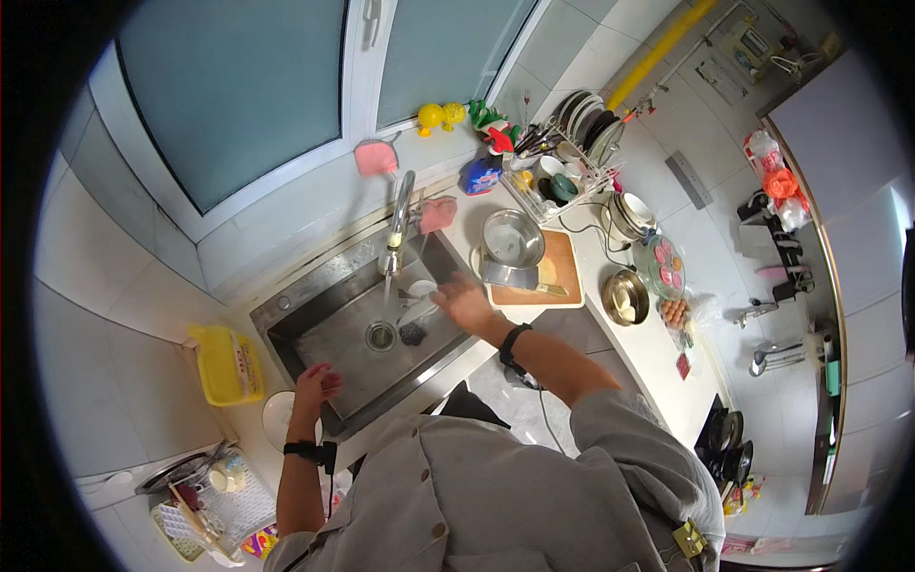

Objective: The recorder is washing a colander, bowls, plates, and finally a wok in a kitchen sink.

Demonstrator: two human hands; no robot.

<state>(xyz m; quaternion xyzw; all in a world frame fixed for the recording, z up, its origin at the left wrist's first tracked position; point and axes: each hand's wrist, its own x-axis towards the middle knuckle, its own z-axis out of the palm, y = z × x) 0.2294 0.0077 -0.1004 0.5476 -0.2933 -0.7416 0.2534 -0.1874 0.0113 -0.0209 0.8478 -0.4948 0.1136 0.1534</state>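
Water runs from the chrome faucet [394, 250] into a stainless steel sink [336, 307]. My right hand [463, 304] is over the sink's right side, fingers apart, beside a small white dish [422, 288] and a white plate-like piece [417, 310]. Whether the fingertips touch them is unclear. Below these lies a dark scouring pad [412, 333], near the drain strainer [380, 336]. My left hand [318, 388] hovers at the sink's left front corner, fingers loosely bent and holding nothing. Partly behind my left forearm, a white plate [277, 420] rests on the counter.
Right of the sink, a cleaver [509, 274] lies on a cutting board [561, 268] next to a steel bowl [513, 239]. Beyond are a dish rack [565, 187], a blue spray bottle [480, 176] and eggs [674, 314]. At left stands a yellow basin [218, 365].
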